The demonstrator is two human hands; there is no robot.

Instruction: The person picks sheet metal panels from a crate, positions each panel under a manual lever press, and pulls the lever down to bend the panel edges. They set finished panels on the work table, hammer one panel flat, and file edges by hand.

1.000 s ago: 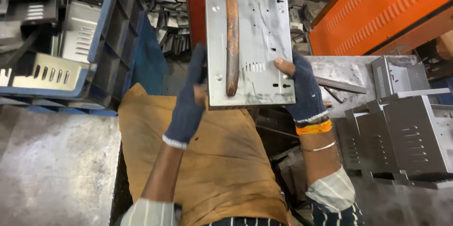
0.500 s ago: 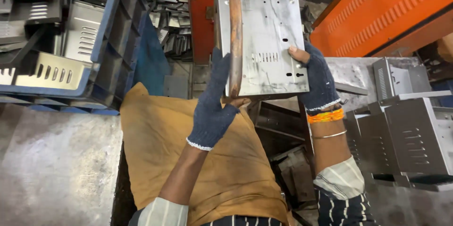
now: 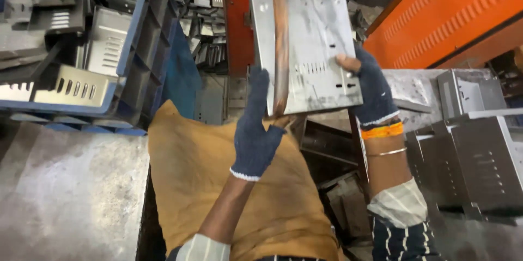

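A flat grey sheet-metal panel (image 3: 316, 37) with small slots and holes is held up in front of me, tilted a little. A copper-coloured bar (image 3: 281, 43) runs down its left part. My left hand (image 3: 256, 130), in a dark blue knit glove, supports the panel's lower left edge near the bar's bottom end. My right hand (image 3: 368, 89), also gloved with a bare fingertip showing, grips the panel's right edge. An orange band sits on that wrist.
A blue crate (image 3: 139, 48) full of bent metal parts stands at the left. A tan cloth (image 3: 190, 174) covers my lap. Grey metal housings (image 3: 479, 152) sit at the right, an orange machine body (image 3: 452, 16) behind them. Loose metal pieces lie below the panel.
The panel has shifted right and tilted slightly. My left hand moved from the panel's left edge to its bottom edge by the bar; my right hand stayed on the right edge.
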